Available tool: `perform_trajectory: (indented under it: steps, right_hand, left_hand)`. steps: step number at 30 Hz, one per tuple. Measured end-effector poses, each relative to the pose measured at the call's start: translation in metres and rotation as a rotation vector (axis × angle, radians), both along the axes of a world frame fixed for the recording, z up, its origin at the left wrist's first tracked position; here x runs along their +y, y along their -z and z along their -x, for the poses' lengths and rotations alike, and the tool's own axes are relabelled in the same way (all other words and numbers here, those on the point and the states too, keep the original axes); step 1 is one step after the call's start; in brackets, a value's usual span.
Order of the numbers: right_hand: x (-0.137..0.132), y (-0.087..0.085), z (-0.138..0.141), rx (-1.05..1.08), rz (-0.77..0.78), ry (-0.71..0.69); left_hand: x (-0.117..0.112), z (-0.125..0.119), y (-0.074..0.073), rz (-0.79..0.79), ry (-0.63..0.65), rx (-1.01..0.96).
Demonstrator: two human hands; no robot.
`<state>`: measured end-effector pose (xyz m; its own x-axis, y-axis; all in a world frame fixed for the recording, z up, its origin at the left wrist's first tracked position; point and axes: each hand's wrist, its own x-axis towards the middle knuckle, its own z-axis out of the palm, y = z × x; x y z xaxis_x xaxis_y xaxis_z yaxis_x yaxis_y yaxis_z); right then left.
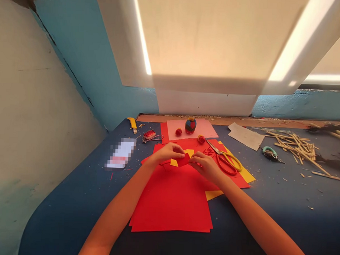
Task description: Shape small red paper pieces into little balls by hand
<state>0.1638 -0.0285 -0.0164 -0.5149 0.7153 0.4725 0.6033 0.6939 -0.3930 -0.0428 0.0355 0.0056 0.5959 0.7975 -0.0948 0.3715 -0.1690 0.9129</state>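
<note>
Over a stack of red paper sheets (173, 202), my left hand (170, 153) pinches a small dark red paper piece (182, 161) between thumb and fingers. My right hand (203, 164) has its fingertips closed at the right edge of that same piece. Yellow paper (174, 163) shows just behind and under it. Scissors (227, 159) with one red and one yellow handle lie just right of my right hand, blades pointing away to the upper left. Thin red paper strips (209, 151) are scattered beside the blades.
Behind my hands, a multicoloured beaded-looking ball (190, 126) and two small red balls (178, 132) sit on paper. At left lie a yellow utility knife (132, 124) and a red object with a cord (149, 134). At right are green-handled nippers (270, 153) and wooden sticks (299, 147).
</note>
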Motion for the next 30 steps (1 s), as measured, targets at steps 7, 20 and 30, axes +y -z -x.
perform_trajectory:
  steps: [7, 20, 30]
  right_hand:
    - [0.003, -0.003, -0.004, 0.031, -0.036, -0.017]
    - [0.002, -0.002, 0.001, 0.119, 0.123, 0.155]
    - [0.007, -0.008, 0.003, 0.648, 0.588, 0.156]
  left_hand:
    - [-0.005, -0.004, -0.003, 0.039, -0.007, 0.017]
    - [-0.02, -0.014, -0.008, -0.082, 0.046, 0.084]
    - [-0.026, -0.025, -0.009, -0.108, -0.085, -0.148]
